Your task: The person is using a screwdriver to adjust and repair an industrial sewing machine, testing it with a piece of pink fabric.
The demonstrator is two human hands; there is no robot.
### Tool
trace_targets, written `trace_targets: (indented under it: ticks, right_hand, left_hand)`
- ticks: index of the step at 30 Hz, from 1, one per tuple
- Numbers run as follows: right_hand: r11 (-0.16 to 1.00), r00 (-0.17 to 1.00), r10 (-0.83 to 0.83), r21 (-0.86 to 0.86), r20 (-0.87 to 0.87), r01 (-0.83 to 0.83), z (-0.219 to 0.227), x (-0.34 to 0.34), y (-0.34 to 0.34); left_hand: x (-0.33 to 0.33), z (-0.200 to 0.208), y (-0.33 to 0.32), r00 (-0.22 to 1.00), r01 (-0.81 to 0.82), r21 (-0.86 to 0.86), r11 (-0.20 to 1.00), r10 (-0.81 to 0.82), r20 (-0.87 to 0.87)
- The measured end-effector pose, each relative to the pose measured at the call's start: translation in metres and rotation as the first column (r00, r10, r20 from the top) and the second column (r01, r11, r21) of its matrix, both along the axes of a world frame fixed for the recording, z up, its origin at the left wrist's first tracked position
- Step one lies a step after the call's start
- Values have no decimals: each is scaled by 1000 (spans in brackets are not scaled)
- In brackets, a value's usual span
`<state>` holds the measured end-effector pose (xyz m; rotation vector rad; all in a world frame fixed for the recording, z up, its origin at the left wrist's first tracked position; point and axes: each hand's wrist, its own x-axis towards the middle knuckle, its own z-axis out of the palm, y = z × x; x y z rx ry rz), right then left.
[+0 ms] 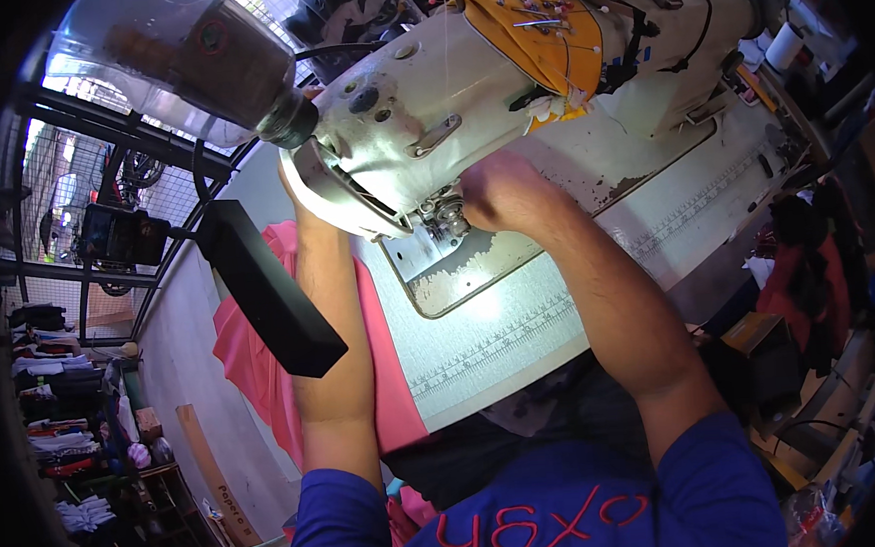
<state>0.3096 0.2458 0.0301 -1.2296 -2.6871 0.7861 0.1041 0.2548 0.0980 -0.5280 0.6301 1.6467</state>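
A worn, cream-coloured sewing machine [417,104] fills the upper middle, lamplight falling round its needle and presser foot [446,218]. Close beside the presser foot, on its right, is my right hand [505,191], its fingers curled closed. Whatever they pinch is hidden. My left forearm reaches up past the left end of the machine head, and just a sliver of my left hand [292,187] shows there; the fingers are out of sight behind the head. Pink cloth [253,370] lies on the table under and beside my left forearm.
A black box-shaped piece [270,289] on an arm juts over my left forearm. An orange pincushion [534,42] with pins wraps the machine arm. Measuring scales [502,345] run along the table. Clothes [59,387] pile on shelves at left; boxes [763,349] stand at right.
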Motion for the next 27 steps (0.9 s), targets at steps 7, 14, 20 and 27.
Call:
trace_targets:
  ticks: [7,14,20,27]
  right_hand:
    - [995,988,76,75,-136,-67,3,0,-8]
    - [988,938,155,48,-310,-147,-1,-4,-7]
    - [993,952,113,5,-285,-117,-10,-9,-4]
    - [996,791,-69,-83,-608,23,-104,-45,24]
  left_hand:
    - [-15,-60,-6,622,515,558,651,164,-766]
    - [-25,-53,-3,405,684,476,552,256,-878]
    - [-18,-62,5,611,587,595,549,181,-770]
    - [-20,-61,18,577,604,552,575,162,-800]
